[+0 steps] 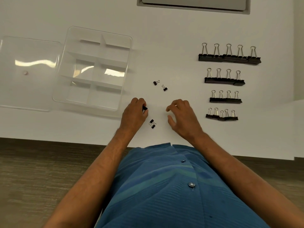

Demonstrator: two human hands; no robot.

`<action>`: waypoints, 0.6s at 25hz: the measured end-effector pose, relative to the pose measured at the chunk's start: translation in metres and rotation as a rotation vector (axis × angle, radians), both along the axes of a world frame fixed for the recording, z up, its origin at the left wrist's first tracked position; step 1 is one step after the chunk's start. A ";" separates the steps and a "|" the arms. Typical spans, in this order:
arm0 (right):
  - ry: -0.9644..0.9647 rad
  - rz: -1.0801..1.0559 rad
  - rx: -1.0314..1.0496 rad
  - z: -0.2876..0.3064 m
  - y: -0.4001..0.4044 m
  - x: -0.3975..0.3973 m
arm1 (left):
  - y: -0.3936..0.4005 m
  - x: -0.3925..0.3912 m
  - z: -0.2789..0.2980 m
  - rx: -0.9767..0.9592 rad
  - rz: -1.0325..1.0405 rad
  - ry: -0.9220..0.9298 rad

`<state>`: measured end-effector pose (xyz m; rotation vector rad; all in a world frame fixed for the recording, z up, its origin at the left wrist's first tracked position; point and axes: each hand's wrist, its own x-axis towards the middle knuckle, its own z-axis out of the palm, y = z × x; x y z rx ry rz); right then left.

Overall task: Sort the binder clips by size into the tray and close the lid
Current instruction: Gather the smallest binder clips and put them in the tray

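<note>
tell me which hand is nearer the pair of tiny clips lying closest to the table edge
Left. The left hand sits just left of the pair of tiny clips, almost touching; the right hand is farther off to their right.

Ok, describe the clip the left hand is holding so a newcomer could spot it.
Start at the clear tray on the white table. Just off its near right corner, the left hand pinches a tiny black clip. Unlike the loose tiny clips nearby, it is in fingers.

Office-like room: white desk (164,30), grey recessed panel (194,4), wood-look floor (32,170).
</note>
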<state>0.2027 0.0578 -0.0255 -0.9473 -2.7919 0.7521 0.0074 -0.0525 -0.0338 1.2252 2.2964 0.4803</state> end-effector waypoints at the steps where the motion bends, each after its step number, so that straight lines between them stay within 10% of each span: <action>1: 0.026 0.080 -0.017 0.003 -0.007 -0.005 | 0.000 -0.001 -0.001 0.000 0.001 -0.003; 6: -0.016 0.386 -0.088 -0.016 -0.031 -0.021 | -0.002 -0.003 -0.006 0.004 0.020 -0.036; 15: -0.020 0.170 -0.059 -0.023 0.013 -0.048 | 0.000 -0.004 -0.005 0.004 0.043 -0.077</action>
